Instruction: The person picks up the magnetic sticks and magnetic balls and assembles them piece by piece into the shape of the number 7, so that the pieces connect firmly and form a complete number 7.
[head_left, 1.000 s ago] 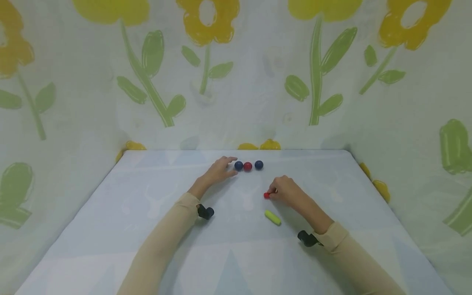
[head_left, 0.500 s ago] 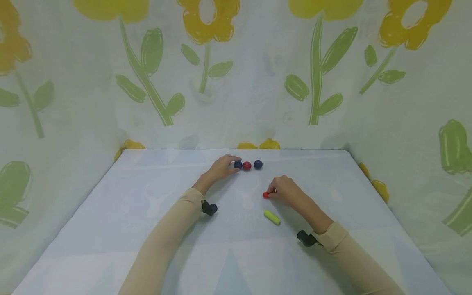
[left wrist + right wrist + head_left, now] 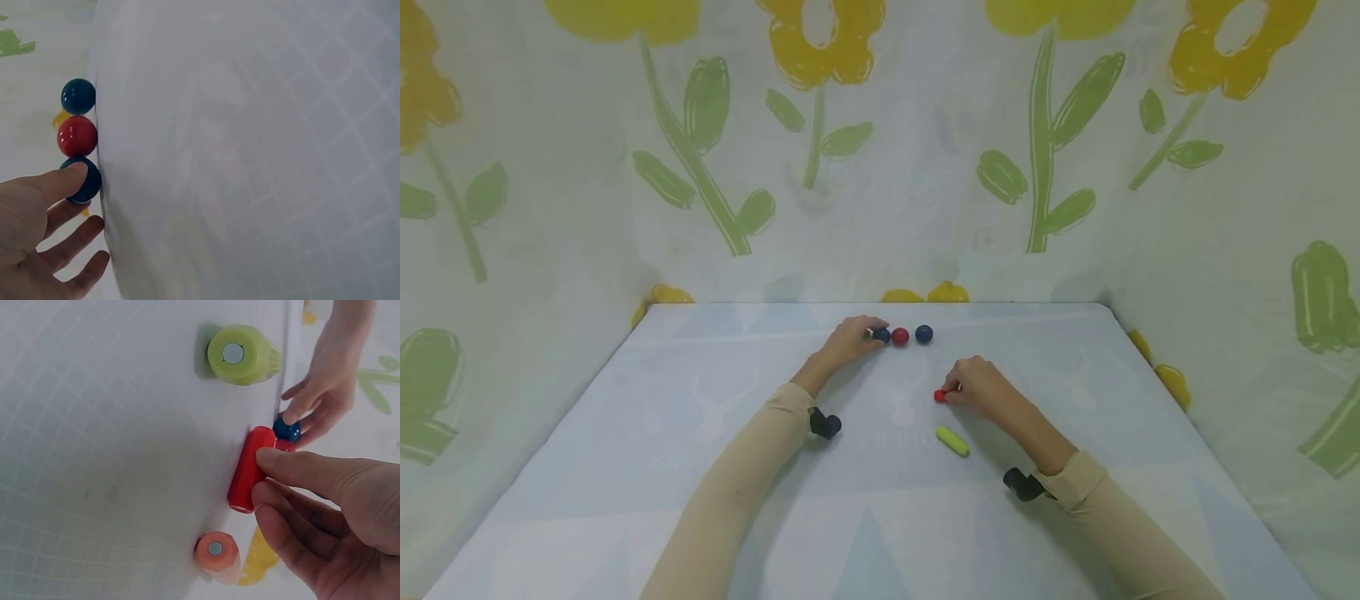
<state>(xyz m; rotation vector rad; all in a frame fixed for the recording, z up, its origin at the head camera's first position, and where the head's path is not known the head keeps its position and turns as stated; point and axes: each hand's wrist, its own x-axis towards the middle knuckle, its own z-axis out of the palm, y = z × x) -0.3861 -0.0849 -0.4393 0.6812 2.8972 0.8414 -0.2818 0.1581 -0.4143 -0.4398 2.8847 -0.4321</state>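
Note:
In the head view my left hand (image 3: 848, 340) is at the back of the table, pinching the leftmost of two dark blue balls (image 3: 81, 181). The thumb lies over that ball in the left wrist view. A glossy red ball (image 3: 900, 337) sits right beside it, and the other blue ball (image 3: 924, 334) stands just to the right. My right hand (image 3: 981, 388) pinches a short red chunky stick (image 3: 251, 469) between thumb and fingers, low over the table. A yellow-green chunky stick (image 3: 952, 441) with a pale round end lies nearer to me.
An orange chunky stick (image 3: 216, 555) with a pale round end shows near the right hand in the right wrist view. The pale patterned table (image 3: 700, 500) ends just behind the balls, against a flower-printed curtain (image 3: 910, 167).
My left hand has reached slightly forward and right, and its fingers have closed on the leftmost blue ball. The right hand and the red stick have stayed nearly in place.

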